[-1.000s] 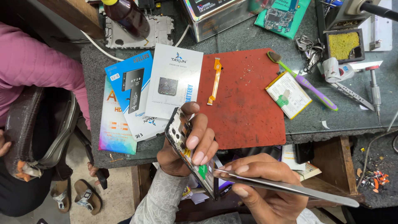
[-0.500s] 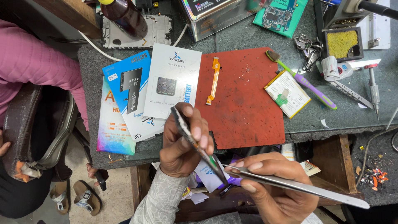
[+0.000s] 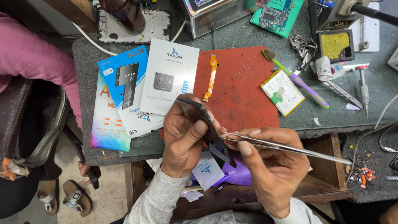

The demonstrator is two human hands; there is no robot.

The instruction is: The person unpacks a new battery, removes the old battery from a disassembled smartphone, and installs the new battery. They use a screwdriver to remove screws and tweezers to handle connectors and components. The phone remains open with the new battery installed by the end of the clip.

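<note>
My left hand (image 3: pixel 184 139) grips a dark phone (image 3: pixel 203 120), held edge-on and tilted over the near edge of the red work mat (image 3: pixel 244 95). My right hand (image 3: pixel 271 166) holds long metal tweezers (image 3: pixel 290 147) whose tips touch the phone's lower side. A dark film or flap hangs off the phone's bottom end near the tweezer tips. An orange flex cable (image 3: pixel 211 76) lies on the mat just beyond the phone.
White and blue battery boxes (image 3: pixel 170 79) lie left of the mat. A small battery (image 3: pixel 282 92), a purple brush (image 3: pixel 296 79), a screwdriver (image 3: pixel 362 89) and a soldering sponge (image 3: pixel 335 45) lie right. Another person in a pink sleeve (image 3: pixel 33 62) sits left. An open drawer (image 3: pixel 323 182) is below.
My left hand turned the phone from showing its open back to edge-on and lifted it slightly. The tweezers rose with it and stay at its lower edge.
</note>
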